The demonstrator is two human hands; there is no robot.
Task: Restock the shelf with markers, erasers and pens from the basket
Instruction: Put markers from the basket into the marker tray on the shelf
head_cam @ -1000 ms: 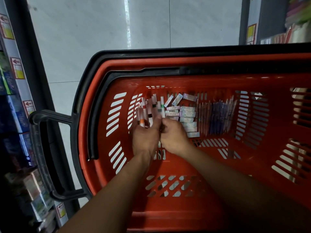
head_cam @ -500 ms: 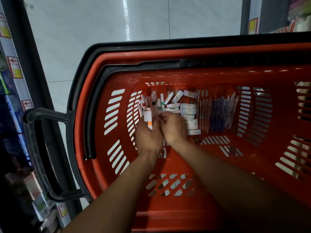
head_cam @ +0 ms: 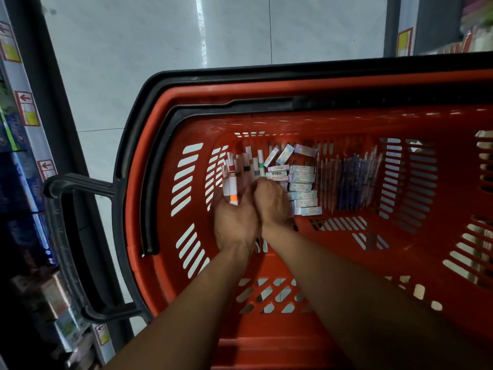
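Note:
Both my hands reach into a red shopping basket (head_cam: 165,209). On its floor lie white markers (head_cam: 246,162) with coloured bands at the left, small pastel eraser boxes (head_cam: 302,180) in the middle, and pens (head_cam: 352,180) at the right. My left hand (head_cam: 234,225) holds a few markers, among them an orange-capped one (head_cam: 233,192) that sticks out past its fingers. My right hand (head_cam: 270,200) is curled, its fingers down among the markers beside the erasers; what they grasp is hidden.
The basket has a black rim and a black handle (head_cam: 72,244) at the left. A shelf (head_cam: 24,161) with packaged goods and price tags runs down the left edge. White tiled floor (head_cam: 149,62) lies beyond. Another shelf (head_cam: 453,28) stands at the top right.
My left hand has gathered the markers higher, so the orange-capped one now stands further out past its fingers. My right hand has shifted slightly toward the markers. The view has tilted a little.

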